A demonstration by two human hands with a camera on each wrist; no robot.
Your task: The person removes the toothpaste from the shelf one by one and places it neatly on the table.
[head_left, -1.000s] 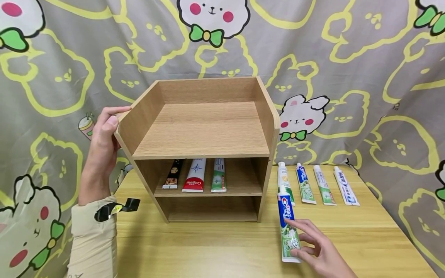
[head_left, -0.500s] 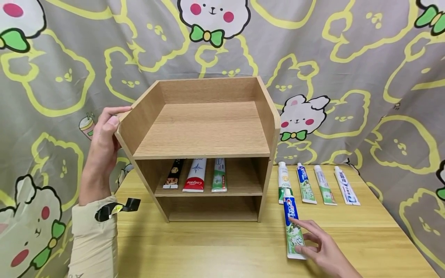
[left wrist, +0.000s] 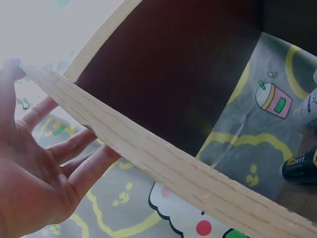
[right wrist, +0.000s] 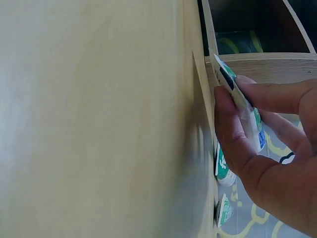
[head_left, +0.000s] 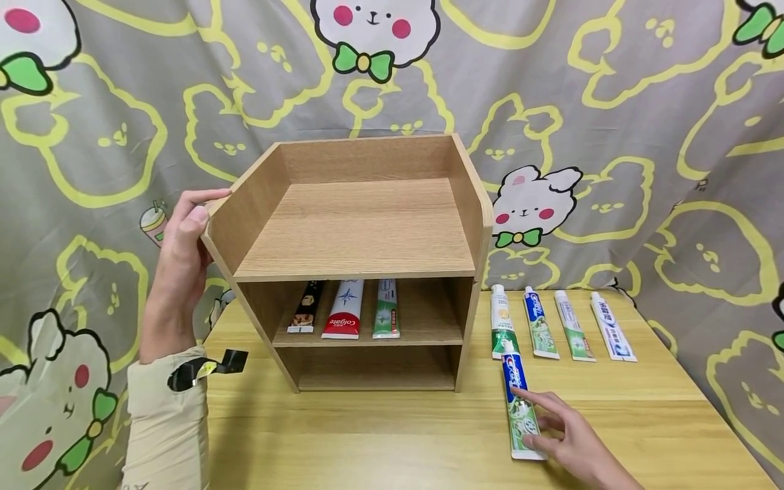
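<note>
My left hand (head_left: pixel 185 235) grips the wooden shelf (head_left: pixel 355 224) by its left rim; right of it, the near Crest tube (head_left: pixel 521 408), finger-pinched in my right hand (head_left: pixel 569 435) before the tube row (head_left: pixel 542 329), probably wants light, level handling.

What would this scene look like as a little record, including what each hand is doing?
Left hand: touches the upper left edge of a light-brown wooden shelf unit
Right hand: fingers pinch a blue-and-green Crest toothpaste tube, cap end pointing away from the person
Middle shelf: black tube, red-and-white Colgate tube, white-and-green tube
Right of unit: row of four toothpaste tubes on a yellowish wood-grain table
Backdrop: grey curtain with yellow cartoon outlines
</note>
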